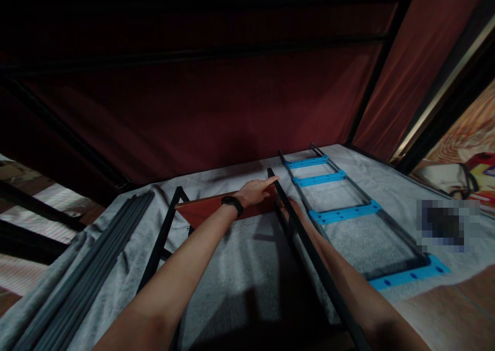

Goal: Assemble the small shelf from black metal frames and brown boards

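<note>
A black metal frame point(309, 250) stands in front of me with a reddish-brown board point(204, 210) fitted across its far part. My left hand point(253, 192), wearing a black wristband, lies over the board's upper edge near the frame's right rail. Its index finger stretches onto the rail's far end; the other fingers are bent and partly hidden at the board. Behind that rail, lower down, is my right hand point(293, 207). Its fingers are bent against the frame where board and rail meet, and the rail covers part of them.
On the grey cloth point(228, 268), dark rails with blue crosspieces point(346, 214) lie like a ladder to the right. A bundle of dark grey tubes point(96, 268) lies left. Dark red fabric point(232, 114) on a black frame hangs behind. A blurred-out object point(443, 224) lies far right.
</note>
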Demonstrator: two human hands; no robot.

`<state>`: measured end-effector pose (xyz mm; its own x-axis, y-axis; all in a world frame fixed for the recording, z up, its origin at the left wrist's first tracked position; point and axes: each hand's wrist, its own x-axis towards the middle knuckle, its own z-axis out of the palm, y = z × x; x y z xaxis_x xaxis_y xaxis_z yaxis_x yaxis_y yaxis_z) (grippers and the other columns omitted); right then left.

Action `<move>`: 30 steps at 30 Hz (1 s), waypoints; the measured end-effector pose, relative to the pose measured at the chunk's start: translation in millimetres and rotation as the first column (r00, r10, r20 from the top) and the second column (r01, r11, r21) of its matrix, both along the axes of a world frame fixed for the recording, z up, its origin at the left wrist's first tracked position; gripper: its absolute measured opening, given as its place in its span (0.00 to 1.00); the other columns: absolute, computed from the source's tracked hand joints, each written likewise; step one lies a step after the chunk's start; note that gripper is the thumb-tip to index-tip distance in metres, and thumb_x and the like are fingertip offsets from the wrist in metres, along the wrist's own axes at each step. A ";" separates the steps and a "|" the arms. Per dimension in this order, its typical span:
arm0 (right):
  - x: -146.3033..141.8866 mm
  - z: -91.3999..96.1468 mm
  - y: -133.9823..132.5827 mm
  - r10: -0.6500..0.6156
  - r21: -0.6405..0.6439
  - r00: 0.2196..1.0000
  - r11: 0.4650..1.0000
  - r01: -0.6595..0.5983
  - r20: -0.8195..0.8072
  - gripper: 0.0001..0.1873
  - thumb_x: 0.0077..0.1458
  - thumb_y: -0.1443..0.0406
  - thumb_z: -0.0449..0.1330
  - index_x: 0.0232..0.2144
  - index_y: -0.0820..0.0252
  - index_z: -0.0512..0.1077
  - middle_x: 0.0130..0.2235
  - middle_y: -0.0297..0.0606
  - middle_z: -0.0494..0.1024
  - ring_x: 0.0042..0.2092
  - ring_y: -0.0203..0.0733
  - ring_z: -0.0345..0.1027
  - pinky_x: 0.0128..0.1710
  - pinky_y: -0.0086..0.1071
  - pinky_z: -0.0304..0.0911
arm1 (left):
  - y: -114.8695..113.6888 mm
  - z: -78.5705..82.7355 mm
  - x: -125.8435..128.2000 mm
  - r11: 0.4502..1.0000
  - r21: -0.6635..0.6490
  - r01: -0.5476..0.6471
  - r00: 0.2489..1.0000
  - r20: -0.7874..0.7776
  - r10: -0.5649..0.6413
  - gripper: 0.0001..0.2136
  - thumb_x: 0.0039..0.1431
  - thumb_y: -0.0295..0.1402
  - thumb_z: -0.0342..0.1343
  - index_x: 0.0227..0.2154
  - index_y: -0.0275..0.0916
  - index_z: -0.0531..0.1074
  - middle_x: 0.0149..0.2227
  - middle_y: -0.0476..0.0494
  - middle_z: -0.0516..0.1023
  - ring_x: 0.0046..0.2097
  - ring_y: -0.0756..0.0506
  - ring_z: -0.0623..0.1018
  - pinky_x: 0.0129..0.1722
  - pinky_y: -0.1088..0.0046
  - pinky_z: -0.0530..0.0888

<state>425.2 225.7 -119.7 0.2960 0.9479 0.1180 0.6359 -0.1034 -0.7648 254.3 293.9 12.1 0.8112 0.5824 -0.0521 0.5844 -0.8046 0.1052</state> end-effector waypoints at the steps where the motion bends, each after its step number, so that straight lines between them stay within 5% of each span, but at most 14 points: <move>1: 1.8 -3.9 1.3 0.010 -0.008 1.000 1.000 -0.010 0.005 0.07 0.45 0.75 0.59 0.23 0.59 0.74 0.32 0.43 0.79 0.40 0.47 0.72 0.41 0.32 0.65 | -0.2 -0.6 0.1 1.000 0.000 -0.003 1.000 -0.002 0.003 0.32 0.62 0.33 0.50 0.68 0.49 0.48 0.55 0.42 0.75 0.53 0.40 0.76 0.50 0.68 0.70; 15: 10.9 -38.4 12.4 0.082 -0.005 0.995 0.997 -0.082 0.063 0.11 0.53 0.71 0.53 0.28 0.56 0.75 0.35 0.42 0.77 0.45 0.47 0.71 0.46 0.36 0.67 | -1.0 -5.9 -0.5 0.996 0.076 -0.046 0.999 0.010 0.045 0.32 0.62 0.35 0.51 0.68 0.53 0.47 0.54 0.44 0.76 0.51 0.40 0.77 0.48 0.67 0.70; 30: 9.8 -40.5 9.1 0.075 0.018 0.996 0.997 -0.076 0.039 0.06 0.54 0.71 0.56 0.33 0.62 0.73 0.36 0.38 0.70 0.39 0.40 0.66 0.40 0.30 0.63 | -4.5 -6.6 -0.4 0.993 0.084 -0.086 0.995 0.057 0.082 0.32 0.61 0.34 0.53 0.67 0.55 0.50 0.51 0.45 0.78 0.48 0.41 0.78 0.46 0.68 0.71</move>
<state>435.0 234.8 -160.2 0.2183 0.9648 0.1468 0.6702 -0.0389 -0.7412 253.9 289.3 5.5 0.7595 0.6491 0.0430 0.6457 -0.7603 0.0708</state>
